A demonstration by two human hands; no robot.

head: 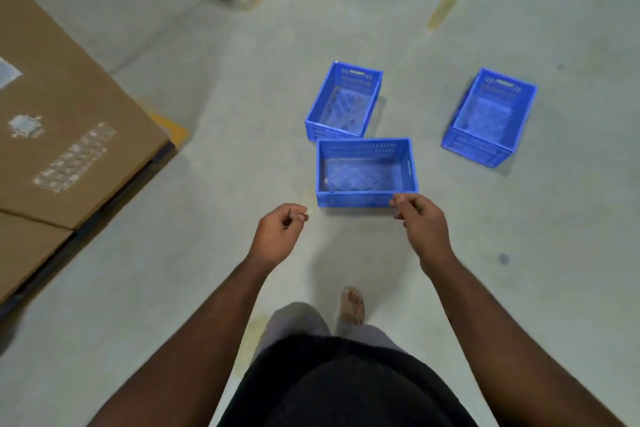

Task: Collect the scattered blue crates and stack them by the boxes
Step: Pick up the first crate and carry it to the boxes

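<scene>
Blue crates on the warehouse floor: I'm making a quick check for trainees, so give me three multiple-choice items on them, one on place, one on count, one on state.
1. Where is the nearest crate relative to the hands?
A. Just ahead of them on the floor
B. On the flat cardboard
C. Held in the air

2. How many blue crates are in view?
A. Two
B. Three
C. Five

3. What is in the crates?
A. Boxes
B. Bottles
C. Nothing

Answers:
1 A: it sits on the floor beyond the left hand and right hand.
2 B: the nearest one, the middle crate and the right crate.
3 C: each lattice bottom shows bare.
</scene>
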